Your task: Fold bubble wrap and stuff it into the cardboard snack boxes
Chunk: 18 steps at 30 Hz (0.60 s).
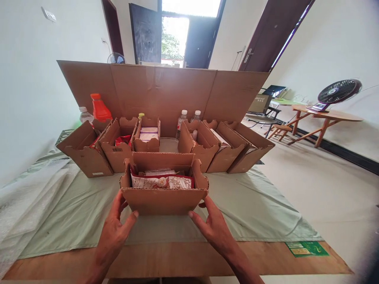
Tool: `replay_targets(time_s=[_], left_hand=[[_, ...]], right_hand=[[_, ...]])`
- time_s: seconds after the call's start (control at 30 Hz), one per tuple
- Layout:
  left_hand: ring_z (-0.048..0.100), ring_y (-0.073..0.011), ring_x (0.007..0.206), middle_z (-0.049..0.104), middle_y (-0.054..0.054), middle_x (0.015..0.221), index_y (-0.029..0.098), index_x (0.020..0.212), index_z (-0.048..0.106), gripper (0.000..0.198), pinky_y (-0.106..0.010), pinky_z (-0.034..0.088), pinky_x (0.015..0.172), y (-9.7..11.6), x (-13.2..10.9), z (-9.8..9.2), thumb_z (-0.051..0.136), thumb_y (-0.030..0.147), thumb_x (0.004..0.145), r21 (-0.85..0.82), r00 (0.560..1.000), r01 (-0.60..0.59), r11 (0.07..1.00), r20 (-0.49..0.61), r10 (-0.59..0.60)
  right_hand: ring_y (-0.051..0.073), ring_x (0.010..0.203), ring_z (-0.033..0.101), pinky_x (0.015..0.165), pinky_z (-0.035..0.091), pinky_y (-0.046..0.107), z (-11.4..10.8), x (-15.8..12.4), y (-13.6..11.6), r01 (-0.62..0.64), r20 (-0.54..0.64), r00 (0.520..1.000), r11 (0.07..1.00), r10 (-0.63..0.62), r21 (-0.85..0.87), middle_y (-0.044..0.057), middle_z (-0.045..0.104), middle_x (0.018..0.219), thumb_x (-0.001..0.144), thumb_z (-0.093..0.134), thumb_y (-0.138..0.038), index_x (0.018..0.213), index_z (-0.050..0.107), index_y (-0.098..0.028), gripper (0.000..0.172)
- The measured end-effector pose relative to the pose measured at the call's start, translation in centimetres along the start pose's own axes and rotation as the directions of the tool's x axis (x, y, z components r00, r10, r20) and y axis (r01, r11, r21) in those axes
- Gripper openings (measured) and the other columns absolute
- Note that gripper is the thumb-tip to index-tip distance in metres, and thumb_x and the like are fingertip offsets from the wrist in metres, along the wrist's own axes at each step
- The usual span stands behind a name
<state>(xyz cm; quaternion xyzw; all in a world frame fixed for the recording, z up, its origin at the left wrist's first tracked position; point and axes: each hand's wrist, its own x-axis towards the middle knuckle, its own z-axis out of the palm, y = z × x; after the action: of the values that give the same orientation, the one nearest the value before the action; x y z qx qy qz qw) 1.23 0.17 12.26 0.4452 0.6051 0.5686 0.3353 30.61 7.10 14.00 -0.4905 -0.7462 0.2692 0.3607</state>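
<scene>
A small open cardboard box point(163, 199) stands on the pale green cloth point(245, 205) right in front of me. Inside it lie red and white patterned packets point(161, 182). My left hand point(117, 227) is at the box's lower left corner, fingers spread, the thumb touching the front wall. My right hand point(211, 227) is at the lower right corner, fingers apart, its fingertips close to the box. Neither hand holds anything.
Behind stands a row of several open cardboard boxes point(117, 148) with packets, backed by a tall cardboard sheet point(162, 92). An orange bottle point(99, 107) and clear bottles point(181, 120) stand there. A round wooden table point(328, 116) with a fan point(339, 91) is at right.
</scene>
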Motion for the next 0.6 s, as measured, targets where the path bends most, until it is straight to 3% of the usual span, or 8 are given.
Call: replay_targets(time_s=[0.13,0.3,0.4,0.5,0.6], left_hand=[[0.056,-0.0297,0.129,0.055,-0.010,0.147,0.026,0.145,0.042,0.064,-0.047,0.045,0.107,-0.1,-0.3,0.5,0.066,0.045,0.089,-0.016,0.999,-0.016,1.000,0.040,0.017],[0.059,-0.0290,0.123,0.062,-0.009,0.136,0.024,0.139,0.048,0.056,-0.043,0.049,0.102,1.2,0.2,1.6,0.065,0.042,0.088,-0.063,0.997,-0.020,0.998,0.070,0.024],[0.058,-0.0299,0.123,0.066,-0.009,0.128,0.021,0.132,0.054,0.051,-0.042,0.048,0.102,2.1,2.2,2.7,0.066,0.040,0.085,-0.067,0.994,-0.055,0.996,0.091,0.061],[0.060,-0.0306,0.119,0.067,-0.011,0.125,0.017,0.125,0.058,0.051,-0.043,0.047,0.102,2.6,5.2,4.0,0.066,0.033,0.077,-0.108,0.988,-0.068,0.992,0.132,0.082],[0.059,-0.0304,0.123,0.064,-0.012,0.134,0.017,0.132,0.055,0.059,-0.045,0.045,0.107,2.6,7.5,5.1,0.062,0.027,0.074,-0.152,0.981,-0.062,0.986,0.172,0.088]], right_hand=[[0.029,0.105,0.067,0.084,0.058,0.041,0.4,0.2,-0.5,0.022,0.000,1.000,1.000,-0.022,0.013,0.013,0.069,0.121,0.090,0.062,-0.042,0.139,0.055,-0.021,0.053],[0.028,0.102,0.068,0.079,0.059,0.038,0.8,-0.3,-1.5,0.075,-0.072,0.995,0.997,-0.074,0.002,0.012,0.071,0.115,0.093,0.060,-0.040,0.132,0.058,-0.021,0.043],[0.028,0.097,0.070,0.075,0.060,0.036,1.2,-2.5,-1.1,0.056,-0.127,0.990,0.995,-0.065,-0.077,0.013,0.071,0.114,0.096,0.059,-0.040,0.133,0.056,-0.021,0.042],[0.029,0.104,0.070,0.082,0.061,0.039,1.6,-5.6,0.0,0.069,-0.167,0.981,0.979,-0.102,-0.190,0.015,0.068,0.125,0.097,0.060,-0.038,0.145,0.046,-0.022,0.053],[0.030,0.110,0.070,0.090,0.060,0.043,1.1,-7.3,1.5,0.080,-0.179,0.977,0.974,-0.119,-0.210,0.014,0.065,0.135,0.097,0.059,-0.038,0.153,0.039,-0.025,0.060]])
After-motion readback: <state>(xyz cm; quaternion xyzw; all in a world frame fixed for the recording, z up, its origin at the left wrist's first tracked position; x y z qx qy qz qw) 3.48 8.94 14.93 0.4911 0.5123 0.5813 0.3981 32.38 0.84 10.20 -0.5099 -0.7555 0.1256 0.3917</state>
